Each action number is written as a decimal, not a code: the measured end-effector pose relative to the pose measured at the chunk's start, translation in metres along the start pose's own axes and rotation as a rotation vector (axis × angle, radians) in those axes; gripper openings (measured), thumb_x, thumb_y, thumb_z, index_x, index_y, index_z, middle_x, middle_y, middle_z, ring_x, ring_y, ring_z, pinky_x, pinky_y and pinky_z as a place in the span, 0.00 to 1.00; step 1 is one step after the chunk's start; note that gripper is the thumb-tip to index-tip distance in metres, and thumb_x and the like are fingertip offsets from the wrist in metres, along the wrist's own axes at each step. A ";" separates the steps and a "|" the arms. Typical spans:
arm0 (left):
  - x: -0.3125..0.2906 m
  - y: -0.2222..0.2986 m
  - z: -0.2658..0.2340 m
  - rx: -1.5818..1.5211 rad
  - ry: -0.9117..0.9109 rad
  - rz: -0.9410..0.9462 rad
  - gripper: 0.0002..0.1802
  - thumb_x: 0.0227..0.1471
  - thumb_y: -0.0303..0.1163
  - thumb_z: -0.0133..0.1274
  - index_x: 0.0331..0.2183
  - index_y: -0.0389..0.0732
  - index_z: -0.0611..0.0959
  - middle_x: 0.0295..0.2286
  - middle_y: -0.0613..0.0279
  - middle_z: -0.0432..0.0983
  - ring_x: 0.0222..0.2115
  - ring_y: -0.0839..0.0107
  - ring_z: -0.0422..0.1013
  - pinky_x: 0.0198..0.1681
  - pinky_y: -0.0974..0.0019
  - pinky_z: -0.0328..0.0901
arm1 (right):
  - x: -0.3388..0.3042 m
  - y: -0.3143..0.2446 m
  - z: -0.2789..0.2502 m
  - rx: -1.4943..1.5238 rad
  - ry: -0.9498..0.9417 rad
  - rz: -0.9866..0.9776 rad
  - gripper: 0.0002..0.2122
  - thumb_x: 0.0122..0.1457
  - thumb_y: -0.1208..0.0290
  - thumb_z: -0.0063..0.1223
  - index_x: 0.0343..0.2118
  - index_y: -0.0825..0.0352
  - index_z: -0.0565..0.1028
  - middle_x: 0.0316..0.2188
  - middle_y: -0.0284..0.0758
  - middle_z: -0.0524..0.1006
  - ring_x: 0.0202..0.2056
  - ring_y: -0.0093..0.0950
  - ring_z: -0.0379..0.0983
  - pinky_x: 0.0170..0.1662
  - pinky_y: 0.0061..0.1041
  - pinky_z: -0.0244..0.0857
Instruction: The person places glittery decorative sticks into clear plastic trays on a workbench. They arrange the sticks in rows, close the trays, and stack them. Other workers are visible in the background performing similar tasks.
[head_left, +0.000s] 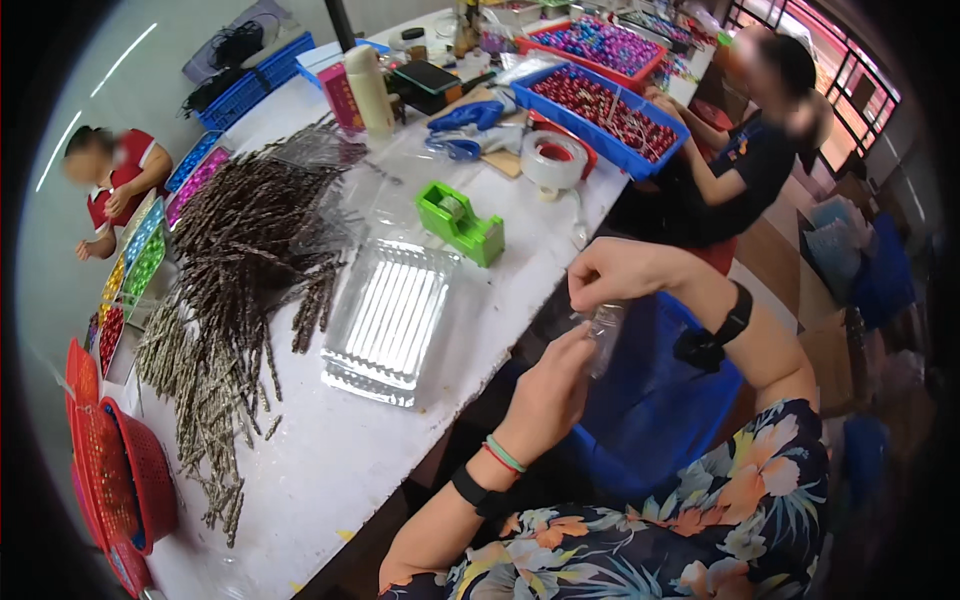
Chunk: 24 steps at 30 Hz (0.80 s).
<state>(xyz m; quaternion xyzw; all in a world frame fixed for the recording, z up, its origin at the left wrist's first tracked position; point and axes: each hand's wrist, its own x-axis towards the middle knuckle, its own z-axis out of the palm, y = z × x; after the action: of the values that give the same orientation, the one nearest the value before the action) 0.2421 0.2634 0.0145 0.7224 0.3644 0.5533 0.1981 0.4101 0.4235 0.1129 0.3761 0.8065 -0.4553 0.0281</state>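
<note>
Beyond the table's edge, both my hands are closed on a small clear plastic packet [606,345]. My left hand [553,388] pinches it from the lower left. My right hand [628,274] grips its upper end with curled fingers. What the packet contains, if anything, I cannot make out. Below them sits a blue plastic bin [665,400]. On the white table [330,480] lies a stack of clear plastic bags [390,315], and behind it stands a green tape dispenser [460,222]. A large heap of thin brown braided strands [255,205] spreads to the left.
Blue tray of red beads [600,112] and red tray of purple beads [600,48] stand at the back. A tape roll [553,162], cream bottle [368,90] and red baskets [145,470] are also on the table. One person [745,150] sits right, another [120,180] left.
</note>
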 end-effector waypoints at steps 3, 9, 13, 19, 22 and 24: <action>0.002 0.017 -0.012 0.169 -0.207 0.178 0.19 0.53 0.24 0.59 0.48 0.39 0.80 0.49 0.45 0.78 0.41 0.52 0.80 0.42 0.59 0.77 | -0.026 -0.001 0.008 -0.200 -0.141 0.022 0.14 0.52 0.63 0.67 0.34 0.69 0.83 0.28 0.38 0.83 0.32 0.29 0.79 0.38 0.30 0.72; -0.008 0.050 -0.010 0.148 -0.291 0.320 0.17 0.49 0.27 0.66 0.43 0.43 0.84 0.43 0.49 0.81 0.41 0.51 0.81 0.39 0.59 0.78 | -0.068 0.008 0.050 -0.133 0.266 -0.158 0.16 0.57 0.65 0.62 0.45 0.67 0.76 0.34 0.38 0.83 0.40 0.36 0.79 0.46 0.37 0.68; -0.013 0.054 -0.030 0.172 -0.259 0.352 0.18 0.46 0.26 0.67 0.41 0.49 0.84 0.43 0.50 0.81 0.42 0.51 0.81 0.39 0.60 0.79 | -0.125 -0.034 0.051 -0.013 0.293 -0.192 0.09 0.67 0.68 0.52 0.44 0.67 0.79 0.31 0.30 0.85 0.42 0.30 0.79 0.55 0.33 0.62; -0.019 0.056 -0.038 0.112 -0.310 0.249 0.24 0.47 0.26 0.66 0.47 0.47 0.79 0.46 0.49 0.80 0.45 0.48 0.79 0.44 0.57 0.78 | -0.118 -0.001 0.078 -0.143 0.328 -0.480 0.32 0.71 0.40 0.39 0.54 0.68 0.77 0.59 0.42 0.75 0.61 0.41 0.68 0.68 0.41 0.53; -0.021 0.047 -0.039 -0.012 -0.101 0.162 0.21 0.57 0.16 0.56 0.51 0.38 0.72 0.49 0.41 0.77 0.46 0.45 0.78 0.51 0.53 0.75 | -0.110 0.031 0.084 0.676 0.795 -0.519 0.35 0.69 0.37 0.42 0.65 0.66 0.66 0.60 0.40 0.74 0.62 0.34 0.69 0.69 0.40 0.55; -0.038 0.031 -0.035 -0.283 0.157 -0.160 0.25 0.60 0.17 0.53 0.56 0.39 0.66 0.52 0.44 0.74 0.49 0.50 0.77 0.50 0.54 0.75 | -0.099 0.072 0.118 1.089 0.837 -0.488 0.29 0.70 0.48 0.51 0.66 0.63 0.64 0.57 0.39 0.76 0.57 0.28 0.73 0.61 0.33 0.66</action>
<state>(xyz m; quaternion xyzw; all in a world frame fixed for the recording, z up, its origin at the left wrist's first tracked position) 0.2141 0.2106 0.0213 0.6107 0.3536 0.6360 0.3121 0.4912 0.2987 0.0309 0.2889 0.4695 -0.6034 -0.5762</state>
